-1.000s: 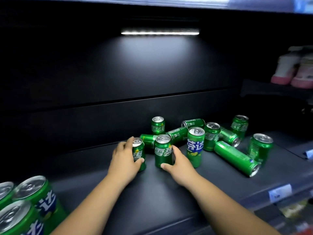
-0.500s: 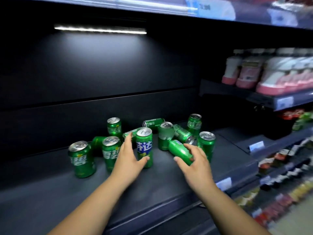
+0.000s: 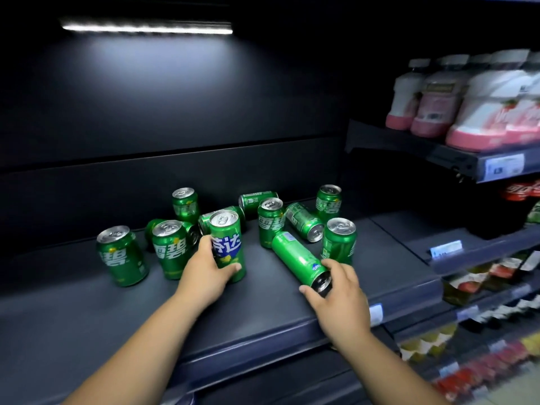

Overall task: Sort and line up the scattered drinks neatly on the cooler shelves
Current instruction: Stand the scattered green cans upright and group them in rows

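The dark cooler shelf spans the view, lit from above by a light strip. On a higher shelf to the right stands a row of pink-and-white bottles. A cluster of green cans occupies the middle of the dark shelf: six short cans stand upright, among them the leftmost can and the rightmost front can, and several short cans lie on their sides towards the back, one between two upright ones. The hands are apart, each clamped on a can. The left hand grips the tall upright can with the blue label. The right hand curls its fingers and thumb round the near end of the tall lying can, near the shelf front.
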### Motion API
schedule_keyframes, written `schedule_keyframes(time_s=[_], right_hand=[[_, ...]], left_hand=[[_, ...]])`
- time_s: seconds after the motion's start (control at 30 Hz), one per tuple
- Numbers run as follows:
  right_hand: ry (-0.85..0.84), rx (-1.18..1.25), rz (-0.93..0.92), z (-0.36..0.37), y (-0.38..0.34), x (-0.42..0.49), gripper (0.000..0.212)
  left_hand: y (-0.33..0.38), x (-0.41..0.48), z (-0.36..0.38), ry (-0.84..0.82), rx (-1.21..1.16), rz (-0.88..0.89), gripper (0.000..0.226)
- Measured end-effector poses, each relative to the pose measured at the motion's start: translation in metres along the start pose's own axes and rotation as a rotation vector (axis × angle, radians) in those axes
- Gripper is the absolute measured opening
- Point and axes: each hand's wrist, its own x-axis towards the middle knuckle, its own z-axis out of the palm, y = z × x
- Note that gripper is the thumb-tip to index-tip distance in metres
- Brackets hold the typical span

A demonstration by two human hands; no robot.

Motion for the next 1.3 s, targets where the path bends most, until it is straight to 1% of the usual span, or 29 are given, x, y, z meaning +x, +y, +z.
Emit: schedule_keyframes(time_s=[0.07, 0.17, 0.27, 0.4, 0.5, 0.57, 0.63, 0.73, 0.77, 0.83, 0.87, 0.9, 0.93, 1.0, 1.03, 1.2, 1.3], right_hand=[[-0.009, 0.051, -0.011, -0.002, 0.001, 0.000, 0.065], [-0.007, 0.230, -0.042, -0.009, -0.002, 0.005, 0.066], [0.005, 0.342, -0.094, -0.020, -0.016, 0.018, 0.065], [-0.020, 0.395, -0.199, -0.031, -0.045, 0.039, 0.059], [-0.057, 0.405, -0.265, -0.026, -0.059, 0.051, 0.055], [-0.107, 0.435, -0.255, -0.018, -0.062, 0.055, 0.059], [-0.188, 0.475, -0.185, -0.006, -0.060, 0.055, 0.067], [-0.310, 0.417, -0.104, 0.015, -0.046, 0.050, 0.065], [-0.350, 0.395, -0.083, 0.021, -0.041, 0.048, 0.067], [-0.419, 0.373, -0.050, 0.029, -0.038, 0.046, 0.080], [-0.445, 0.377, -0.047, 0.033, -0.038, 0.047, 0.081], [-0.467, 0.381, -0.051, 0.036, -0.040, 0.051, 0.075], [-0.482, 0.374, -0.058, 0.039, -0.044, 0.054, 0.065], [-0.501, 0.342, -0.072, 0.043, -0.050, 0.060, 0.048], [-0.502, 0.334, -0.077, 0.043, -0.051, 0.061, 0.044], [-0.460, 0.325, -0.120, 0.037, -0.042, 0.041, 0.044], [-0.479, 0.348, -0.124, 0.033, -0.035, 0.032, 0.051]], left_hand=[[0.000, -0.006, 0.001, 0.011, 0.001, -0.013, 0.058], [0.001, -0.016, 0.001, 0.019, 0.005, -0.010, 0.057], [0.002, -0.025, 0.001, 0.018, -0.001, -0.013, 0.059], [0.004, -0.040, 0.000, 0.019, 0.012, -0.003, 0.058], [0.004, -0.051, 0.001, 0.013, 0.014, 0.016, 0.061], [0.004, -0.057, 0.003, 0.019, -0.022, 0.029, 0.062], [0.003, -0.063, 0.006, 0.041, -0.048, 0.049, 0.062], [0.000, -0.069, 0.010, 0.046, -0.112, 0.061, 0.063], [-0.001, -0.069, 0.011, 0.041, -0.121, 0.056, 0.063], [-0.003, -0.069, 0.011, 0.032, -0.120, 0.048, 0.062], [-0.004, -0.070, 0.011, 0.021, -0.106, 0.047, 0.063], [-0.003, -0.071, 0.011, 0.010, -0.089, 0.044, 0.063], [-0.002, -0.072, 0.011, 0.006, -0.077, 0.047, 0.062], [-0.002, -0.072, 0.012, 0.008, -0.071, 0.055, 0.063], [-0.001, -0.073, 0.012, 0.008, -0.071, 0.055, 0.063], [-0.003, -0.073, 0.012, 0.012, -0.073, 0.056, 0.065], [-0.004, -0.073, 0.012, 0.016, -0.069, 0.063, 0.065]])
